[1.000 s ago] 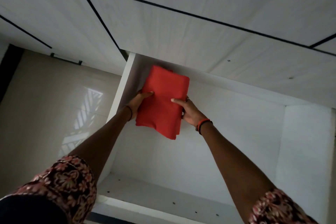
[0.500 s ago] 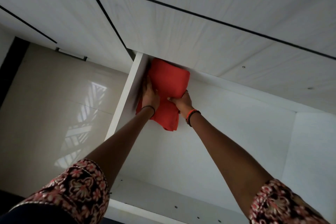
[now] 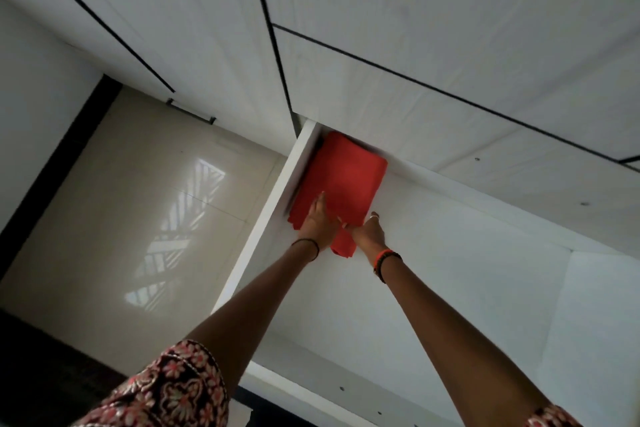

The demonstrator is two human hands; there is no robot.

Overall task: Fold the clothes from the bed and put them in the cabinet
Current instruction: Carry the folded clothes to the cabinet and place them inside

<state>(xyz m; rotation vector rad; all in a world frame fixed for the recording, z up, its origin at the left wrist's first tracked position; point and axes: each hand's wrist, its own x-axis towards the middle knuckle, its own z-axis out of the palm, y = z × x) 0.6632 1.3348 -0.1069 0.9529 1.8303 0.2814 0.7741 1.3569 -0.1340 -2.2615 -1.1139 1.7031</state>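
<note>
Cloth (image 3: pixel 349 177), folded: one, in cabinet (image 3: pixel 266 229). Two hands: left hand (image 3: pixel 318 224) flat on it, right hand (image 3: pixel 369 234) at edge, grip unclear.

Arms: bare from the sleeve hems down to the hands.
Left sleeve (image 3: pixel 166 388): short, in dark cloth crowded with pink-red flowers and pale curling outlines. Its hem is edged in the same print, at the near left.
Right sleeve (image 3: pixel 550 418): the same flowered print. Only a sliver shows, at the near right edge.
Left wrist: one thin black band (image 3: pixel 308 246), slim as a cord, running round it.
Right wrist: an orange bangle (image 3: pixel 382 255) with a dark band (image 3: pixel 389 262) just beside it on the arm side.
Right hand (image 3: pixel 369 234): a pale, silvery ring (image 3: pixel 374 217) on one finger. I cannot tell which finger.
</note>
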